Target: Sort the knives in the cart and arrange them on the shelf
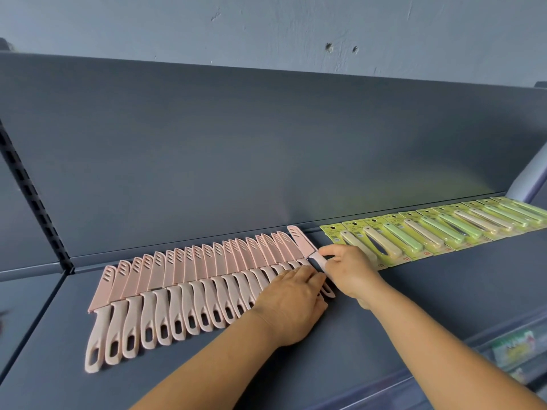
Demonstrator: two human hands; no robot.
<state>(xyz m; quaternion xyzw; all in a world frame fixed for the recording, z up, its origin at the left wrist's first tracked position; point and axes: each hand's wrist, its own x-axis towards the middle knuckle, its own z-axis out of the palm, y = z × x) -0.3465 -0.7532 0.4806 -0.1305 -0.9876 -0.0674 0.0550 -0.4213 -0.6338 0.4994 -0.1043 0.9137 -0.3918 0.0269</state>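
A long row of pink sheathed knives (189,279) lies side by side on the dark grey shelf (414,294), blades toward the back wall. At the row's right end sits the last pink knife (302,241), angled a little off the others. My right hand (349,267) pinches its handle just below the sheath. My left hand (291,303) lies flat, fingers together, pressing on the handles of the neighbouring knives. To the right runs a row of carded knives in yellow-green packs (438,232), overlapping toward the far right.
The shelf's upright back panel (266,149) rises behind the rows. A slotted post (32,199) stands at the left. Colourful packaged goods (515,347) show on a lower level at the right. Bare shelf surface lies in front of both rows.
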